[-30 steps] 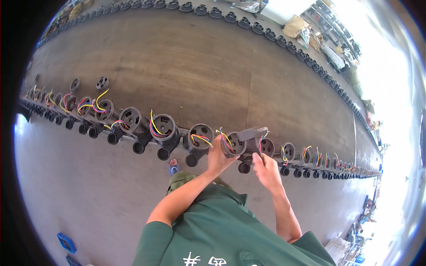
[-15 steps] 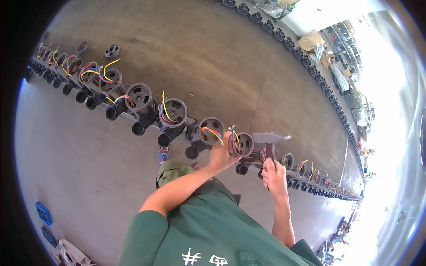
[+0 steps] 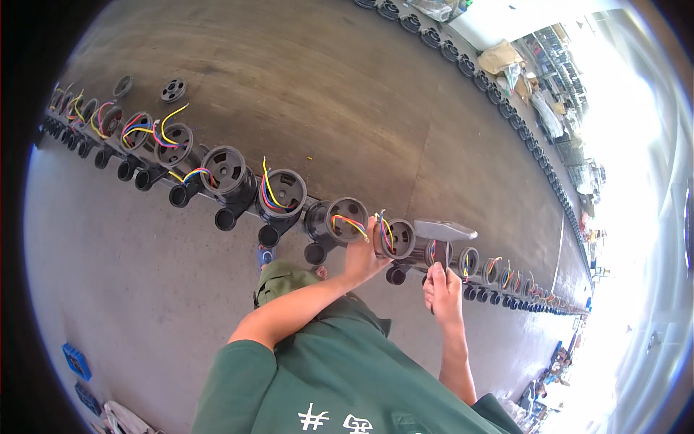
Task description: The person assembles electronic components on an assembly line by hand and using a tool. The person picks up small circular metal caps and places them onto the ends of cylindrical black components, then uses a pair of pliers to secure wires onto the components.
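My left hand (image 3: 365,254) is wrapped round the side of a round black plastic housing (image 3: 403,244) that stands in the row at the table edge. Blue, red and yellow wires (image 3: 385,226) stick up out of this housing's open top, beside my fingers. Closed on its dark handle, my right hand (image 3: 442,291) holds a mallet with a broad grey head (image 3: 444,231). The mallet head is up and to the right of the held housing, apart from it, over the neighbouring housing (image 3: 431,253). Part of that neighbour is hidden by the handle.
Similar housings (image 3: 224,170) with coloured wires and short side pipes line the brown table's (image 3: 325,87) near edge. Slotted black discs (image 3: 173,90) lie on the table at left. More black round parts (image 3: 466,66) line its far edge. Blue crates (image 3: 76,362) sit on the floor.
The mallet, blurred earlier, now shows sharply, its head slightly lower in the picture. My left hand keeps its hold on the same housing. The view has shifted slightly.
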Tool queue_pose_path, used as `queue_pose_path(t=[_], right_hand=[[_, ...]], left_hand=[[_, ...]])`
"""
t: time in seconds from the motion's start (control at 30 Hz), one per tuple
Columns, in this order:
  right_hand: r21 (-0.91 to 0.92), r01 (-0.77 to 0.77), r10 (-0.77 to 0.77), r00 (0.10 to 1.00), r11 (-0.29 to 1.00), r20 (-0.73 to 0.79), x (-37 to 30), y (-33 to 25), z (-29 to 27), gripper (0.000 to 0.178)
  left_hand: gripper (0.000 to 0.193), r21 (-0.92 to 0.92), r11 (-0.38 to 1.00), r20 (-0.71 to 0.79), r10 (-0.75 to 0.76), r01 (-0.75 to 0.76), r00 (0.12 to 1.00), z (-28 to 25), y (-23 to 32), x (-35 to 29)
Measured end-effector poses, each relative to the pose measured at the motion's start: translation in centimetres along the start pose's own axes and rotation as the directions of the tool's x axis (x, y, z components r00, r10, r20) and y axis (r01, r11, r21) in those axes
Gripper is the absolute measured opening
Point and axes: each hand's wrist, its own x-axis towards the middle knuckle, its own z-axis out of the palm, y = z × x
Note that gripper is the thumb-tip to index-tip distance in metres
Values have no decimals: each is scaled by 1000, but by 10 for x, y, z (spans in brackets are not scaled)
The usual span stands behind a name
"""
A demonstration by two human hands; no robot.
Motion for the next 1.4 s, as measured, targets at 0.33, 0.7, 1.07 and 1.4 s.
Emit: queue_pose_path(t=[0.33, 0.7, 1.07, 1.4], right_hand=[[-277, -11, -3, 999, 961, -51, 28, 39, 16, 51], [10, 127, -127, 992, 992, 0, -15, 53, -114, 32], [-100, 405, -389, 910, 909, 147, 0, 43, -179, 38], [-333, 273, -239, 961, 903, 140, 34, 90, -153, 37]], left_hand=[[86, -7, 997, -30, 79, -80, 996, -1, 19, 9], [89, 225, 974, -308, 44, 28, 951, 36, 25, -21], [110, 29, 990, -208, -126, 135, 970, 148, 63, -51], [96, 21, 999, -102, 40, -38, 994, 141, 59, -21]])
